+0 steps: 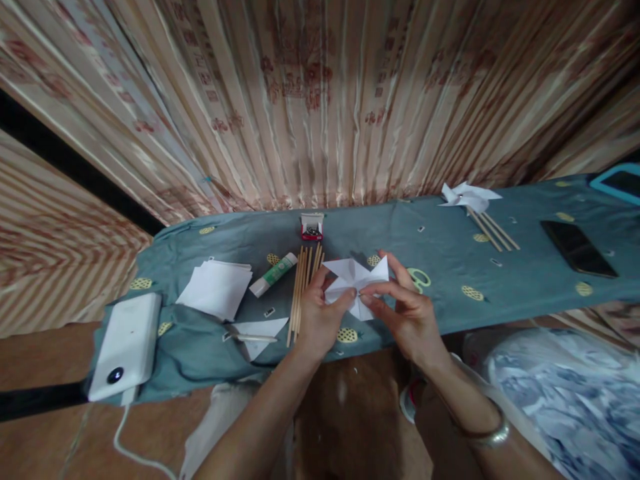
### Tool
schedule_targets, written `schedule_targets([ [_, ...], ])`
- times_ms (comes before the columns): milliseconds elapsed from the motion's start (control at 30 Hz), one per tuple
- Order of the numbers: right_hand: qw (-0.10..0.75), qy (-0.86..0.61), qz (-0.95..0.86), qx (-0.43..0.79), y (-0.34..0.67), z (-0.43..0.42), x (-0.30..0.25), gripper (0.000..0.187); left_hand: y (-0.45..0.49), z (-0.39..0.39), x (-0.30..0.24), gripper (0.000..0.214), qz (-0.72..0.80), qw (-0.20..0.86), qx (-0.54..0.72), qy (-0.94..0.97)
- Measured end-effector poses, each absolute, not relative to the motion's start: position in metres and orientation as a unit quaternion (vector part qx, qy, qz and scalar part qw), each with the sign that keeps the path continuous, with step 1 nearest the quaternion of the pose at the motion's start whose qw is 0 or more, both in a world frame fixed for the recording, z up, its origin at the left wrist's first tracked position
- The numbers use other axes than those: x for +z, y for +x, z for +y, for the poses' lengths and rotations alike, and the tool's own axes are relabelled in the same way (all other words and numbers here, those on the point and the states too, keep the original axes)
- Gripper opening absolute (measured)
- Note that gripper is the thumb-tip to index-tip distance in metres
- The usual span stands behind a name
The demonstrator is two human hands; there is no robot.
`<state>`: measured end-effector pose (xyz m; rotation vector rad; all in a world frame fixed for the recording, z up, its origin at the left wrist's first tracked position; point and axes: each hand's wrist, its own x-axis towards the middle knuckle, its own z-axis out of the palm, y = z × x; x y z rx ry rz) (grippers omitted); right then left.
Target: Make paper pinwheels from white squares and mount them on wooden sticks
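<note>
Over the front of the table my left hand is closed on the left side of a white paper pinwheel, its thumb pressed near the centre. My right hand grips the same pinwheel from the right, thumb and forefinger pinched at its middle; a tiny item seems to be there, too small to name. Just left of my hands lie several thin wooden sticks. Green scissors show partly behind my right hand. A small red-and-white box of metal pins or tacks stands open beyond the sticks.
Left lie a glue stick, a stack of white paper, a folded sheet with a pen, and a white power bank with a cable. Right are finished pinwheels on sticks and a dark phone. A curtain hangs behind.
</note>
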<state>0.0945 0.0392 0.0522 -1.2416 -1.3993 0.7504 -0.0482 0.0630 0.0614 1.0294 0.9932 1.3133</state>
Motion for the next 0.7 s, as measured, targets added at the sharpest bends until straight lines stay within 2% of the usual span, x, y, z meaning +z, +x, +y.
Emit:
schedule_targets([
  [700, 0.522, -0.524, -0.58, 0.342, 0.0925, 0.0403, 0.0526, 0.005, -0.0523, 0.0597, 0.0627, 0.032, 0.424, 0.56, 0.554, 0.447],
])
